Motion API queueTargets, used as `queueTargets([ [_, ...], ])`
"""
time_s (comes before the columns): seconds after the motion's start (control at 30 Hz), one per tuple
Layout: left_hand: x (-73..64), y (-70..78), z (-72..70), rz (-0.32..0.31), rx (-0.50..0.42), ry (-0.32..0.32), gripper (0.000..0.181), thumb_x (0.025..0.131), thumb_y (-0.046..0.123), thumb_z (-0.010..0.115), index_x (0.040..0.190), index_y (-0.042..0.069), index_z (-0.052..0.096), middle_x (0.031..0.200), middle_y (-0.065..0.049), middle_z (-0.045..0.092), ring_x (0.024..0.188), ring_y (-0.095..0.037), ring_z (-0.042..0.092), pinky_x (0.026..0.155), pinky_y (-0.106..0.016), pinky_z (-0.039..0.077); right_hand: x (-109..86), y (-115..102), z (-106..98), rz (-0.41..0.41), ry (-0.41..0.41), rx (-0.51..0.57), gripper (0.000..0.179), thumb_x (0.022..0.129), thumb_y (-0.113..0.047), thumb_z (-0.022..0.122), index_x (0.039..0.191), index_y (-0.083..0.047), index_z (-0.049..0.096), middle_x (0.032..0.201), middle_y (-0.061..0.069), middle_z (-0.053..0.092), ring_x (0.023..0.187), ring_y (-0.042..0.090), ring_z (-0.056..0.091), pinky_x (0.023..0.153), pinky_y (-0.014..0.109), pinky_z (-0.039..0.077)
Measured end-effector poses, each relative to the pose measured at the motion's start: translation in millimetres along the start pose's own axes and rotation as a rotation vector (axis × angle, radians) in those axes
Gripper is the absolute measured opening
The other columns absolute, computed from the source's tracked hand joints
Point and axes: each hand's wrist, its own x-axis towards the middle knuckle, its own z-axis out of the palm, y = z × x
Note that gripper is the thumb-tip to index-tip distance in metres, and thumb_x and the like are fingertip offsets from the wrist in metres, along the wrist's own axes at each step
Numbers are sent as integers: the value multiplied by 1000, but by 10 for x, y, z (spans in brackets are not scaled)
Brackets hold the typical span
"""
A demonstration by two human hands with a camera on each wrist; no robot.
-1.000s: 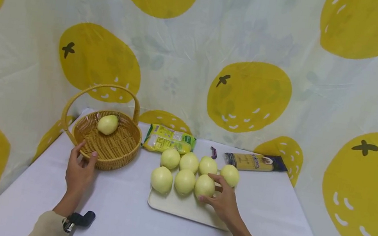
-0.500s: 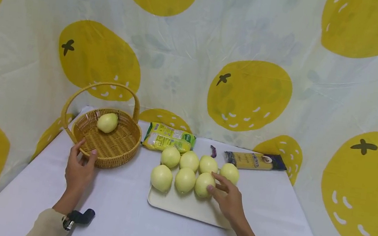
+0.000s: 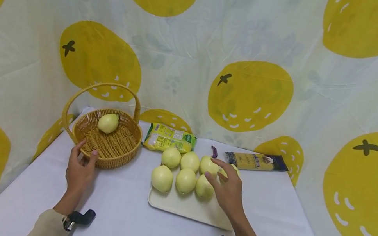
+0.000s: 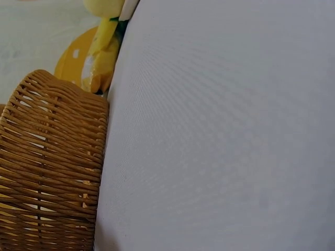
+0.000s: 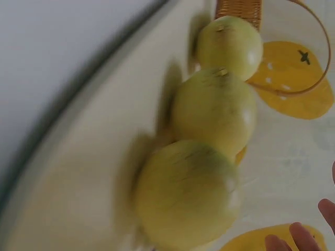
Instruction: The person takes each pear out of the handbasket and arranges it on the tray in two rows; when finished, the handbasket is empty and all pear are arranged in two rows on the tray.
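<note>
My left hand [image 3: 79, 173] touches the near side of a round wicker basket [image 3: 109, 135] with a tall handle, fingers apart at its rim and wall. One pale yellow-green fruit [image 3: 108, 123] lies inside the basket, towards the back. On a cream tray [image 3: 184, 210] stand several similar round fruits [image 3: 186, 181] in two rows. Above the tray's right part is my right hand [image 3: 227, 191], its fingers spread and holding nothing. It partly hides the fruits at the right end. The right wrist view shows three fruits in a line, the closest fruit [image 5: 186, 196] apart from the fingertips [image 5: 303, 238].
Behind the tray lies a yellow and green packet [image 3: 168, 139]. A small purple object [image 3: 214, 151] and a long packet with dark ends [image 3: 258, 162] lie to its right. A fruit-printed curtain [image 3: 180, 73] hangs behind the white-covered table [image 3: 127, 220].
My right hand has come off the front-row fruit at the right and risen up and back over the right-end fruits. That fruit stays on the tray. My left hand keeps its place.
</note>
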Motion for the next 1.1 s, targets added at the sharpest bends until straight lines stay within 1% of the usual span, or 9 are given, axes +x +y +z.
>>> queueTargets([
  [0.17, -6, -3, -3, -12, -1, 0, 64, 108, 47, 56, 165, 29, 33, 176, -7, 25, 160, -41, 31, 128, -61, 36, 120, -272, 183, -39, -13, 86, 46, 94, -24, 84, 138, -25, 70, 144, -1, 63, 143, 21, 53, 111, 44, 59],
  [0.3, -10, -16, -3, -11, -7, 1, 64, 108, 47, 57, 165, 30, 33, 176, -8, 25, 158, -46, 32, 127, -62, 36, 207, -470, 372, -70, -33, 139, 44, 95, -25, 83, 137, -23, 70, 144, -1, 63, 144, 20, 53, 112, 41, 58],
  [0.4, -7, -19, 2, -12, -10, -5, 64, 108, 47, 56, 166, 30, 33, 177, -8, 24, 158, -47, 32, 127, -63, 35, 271, -619, 518, -100, -51, 170, 44, 95, -24, 83, 136, -21, 71, 143, -1, 64, 142, 19, 55, 111, 40, 59],
  [0.5, 0, -13, 8, -21, -6, -6, 64, 108, 48, 56, 166, 32, 32, 177, -7, 24, 159, -45, 31, 128, -62, 35, 340, -764, 675, -132, -70, 206, 44, 95, -23, 83, 136, -18, 71, 142, 1, 64, 141, 19, 55, 110, 42, 59],
  [0.6, 8, -6, 17, -18, -10, -3, 63, 109, 44, 57, 165, 31, 33, 177, -8, 24, 159, -45, 31, 128, -63, 34, 412, -896, 845, -163, -86, 242, 43, 94, -22, 84, 135, -18, 71, 141, -1, 64, 140, 18, 56, 109, 41, 60],
  [0.67, 15, -4, 20, -14, -13, -4, 63, 109, 43, 57, 165, 30, 33, 177, -8, 24, 158, -47, 32, 128, -63, 35, 460, -979, 963, -176, -94, 255, 42, 94, -24, 84, 134, -21, 72, 140, -3, 65, 139, 16, 57, 108, 37, 60],
  [0.83, 27, -4, 30, -1, -20, -10, 63, 109, 43, 58, 165, 29, 33, 177, -6, 24, 158, -46, 33, 128, -62, 35, 568, -1151, 1248, -204, -131, 313, 41, 95, -25, 83, 134, -24, 71, 139, -3, 65, 138, 17, 58, 108, 37, 61],
  [0.97, 24, -9, 28, -2, -14, -10, 63, 109, 44, 57, 166, 30, 33, 177, -8, 23, 157, -47, 33, 128, -62, 35, 642, -1246, 1485, -220, -154, 359, 42, 95, -27, 83, 134, -20, 71, 139, -3, 66, 136, 16, 59, 107, 37, 61],
  [1.1, 19, -23, 15, -11, -4, -7, 63, 109, 45, 56, 166, 30, 32, 177, -10, 24, 159, -45, 31, 128, -62, 35, 709, -1305, 1738, -210, -153, 354, 43, 94, -30, 84, 133, -21, 71, 133, -4, 68, 126, 14, 61, 102, 31, 63],
])
